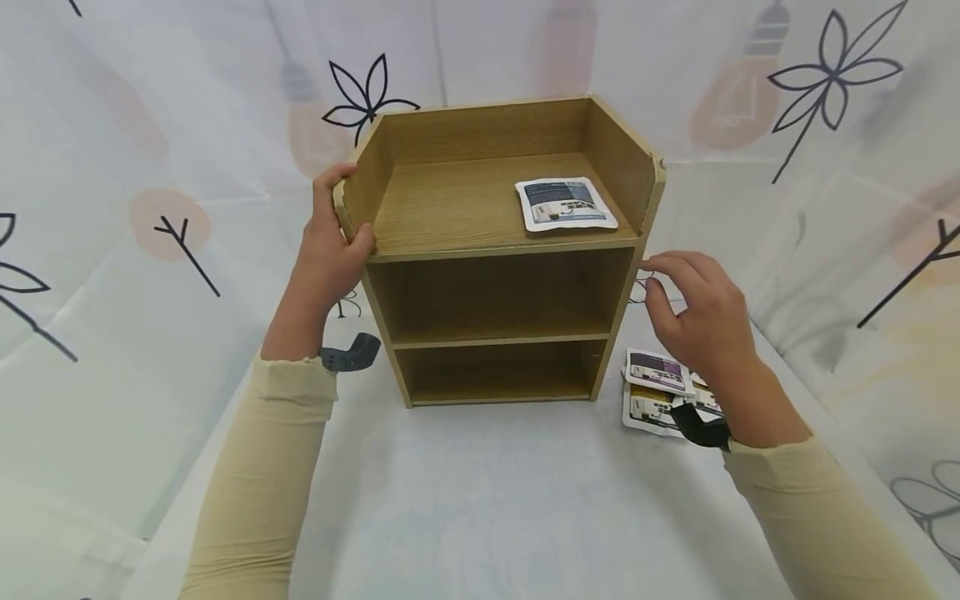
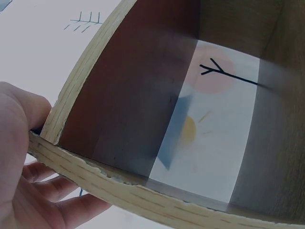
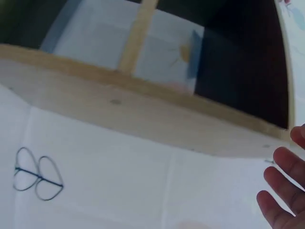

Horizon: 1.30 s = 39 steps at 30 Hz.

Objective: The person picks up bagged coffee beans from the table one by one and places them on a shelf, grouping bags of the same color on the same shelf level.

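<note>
A small wooden shelf unit [image 1: 495,250] with a walled top and two compartments below stands on a white surface. My left hand [image 1: 330,237] grips its upper left side panel, thumb at the front corner and fingers around the outside. In the left wrist view, that hand [image 2: 33,181] holds the wooden edge [image 2: 119,191]. My right hand [image 1: 701,308] is beside the unit's right side with loosely bent fingers, holding nothing. In the right wrist view its fingers [image 3: 288,162] are by the panel's corner; whether they touch it I cannot tell. A flat white-edged packet [image 1: 566,204] lies on the top board.
Several similar packets [image 1: 656,375] lie in a pile on the white surface [image 1: 480,500] to the right of the unit, partly hidden by my right wrist. A patterned white sheet [image 1: 210,108] hangs behind and at both sides.
</note>
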Available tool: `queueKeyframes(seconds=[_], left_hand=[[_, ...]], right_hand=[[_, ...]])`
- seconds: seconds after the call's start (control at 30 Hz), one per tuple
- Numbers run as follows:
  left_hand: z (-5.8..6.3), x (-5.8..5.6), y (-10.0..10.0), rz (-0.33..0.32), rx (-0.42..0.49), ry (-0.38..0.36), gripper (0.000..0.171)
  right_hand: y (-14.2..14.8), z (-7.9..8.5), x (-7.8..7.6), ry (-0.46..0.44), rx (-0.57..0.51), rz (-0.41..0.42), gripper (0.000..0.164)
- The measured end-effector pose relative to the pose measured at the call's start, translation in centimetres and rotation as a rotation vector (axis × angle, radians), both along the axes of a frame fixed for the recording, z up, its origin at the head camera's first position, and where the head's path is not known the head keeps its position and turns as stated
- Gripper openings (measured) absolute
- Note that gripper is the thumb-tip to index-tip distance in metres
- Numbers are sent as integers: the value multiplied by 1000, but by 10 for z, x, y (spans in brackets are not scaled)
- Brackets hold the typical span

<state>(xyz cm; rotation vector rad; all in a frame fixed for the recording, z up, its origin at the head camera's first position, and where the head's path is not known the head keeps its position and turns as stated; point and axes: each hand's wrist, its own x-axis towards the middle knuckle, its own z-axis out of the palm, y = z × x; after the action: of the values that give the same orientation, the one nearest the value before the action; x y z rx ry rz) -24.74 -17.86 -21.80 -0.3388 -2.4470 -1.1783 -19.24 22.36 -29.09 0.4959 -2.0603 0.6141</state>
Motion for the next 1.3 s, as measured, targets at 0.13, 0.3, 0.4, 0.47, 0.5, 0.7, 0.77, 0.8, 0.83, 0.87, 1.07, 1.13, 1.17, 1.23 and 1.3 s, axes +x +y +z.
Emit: queueKeyframes(seconds=[0.13, 0.3, 0.4, 0.47, 0.5, 0.7, 0.77, 0.8, 0.83, 0.87, 1.07, 1.13, 1.17, 1.23, 1.3], left_hand=[[0, 0, 0, 0, 2, -6, 63], [1, 1, 0, 3, 0, -15, 64], [1, 1, 1, 5, -1, -19, 64], [1, 1, 2, 6, -1, -23, 64], [0, 1, 2, 7, -1, -25, 64], [0, 1, 1, 6, 2, -28, 64], [0, 1, 1, 5, 2, -26, 64], [1, 1, 0, 7, 2, -22, 64], [1, 1, 0, 8, 3, -17, 64], [1, 1, 0, 10, 5, -15, 64], [3, 3, -2, 15, 16, 25, 63], [4, 2, -2, 11, 20, 56, 60], [5, 2, -2, 11, 24, 72, 58], [7, 0, 0, 16, 31, 102, 54], [10, -2, 1, 18, 44, 137, 49]], right_hand=[[9, -8, -2, -42, -1, -21, 22], [20, -20, -6, -129, 17, -55, 22], [27, -28, -10, -179, 19, -80, 23], [32, -34, -12, -219, 18, -100, 24], [34, -37, -13, -240, 19, -109, 25], [47, -55, -20, -374, 28, -158, 29], [51, -60, -22, -395, 30, -166, 29], [53, -62, -23, -403, 33, -170, 29], [54, -64, -23, -411, 34, -175, 29], [56, -66, -24, -418, 34, -179, 29], [64, -77, -26, -476, 44, -211, 31], [68, -81, -26, -512, 52, -226, 32], [70, -83, -26, -527, 56, -233, 32], [73, -86, -27, -555, 63, -246, 33], [77, -89, -28, -581, 70, -253, 34]])
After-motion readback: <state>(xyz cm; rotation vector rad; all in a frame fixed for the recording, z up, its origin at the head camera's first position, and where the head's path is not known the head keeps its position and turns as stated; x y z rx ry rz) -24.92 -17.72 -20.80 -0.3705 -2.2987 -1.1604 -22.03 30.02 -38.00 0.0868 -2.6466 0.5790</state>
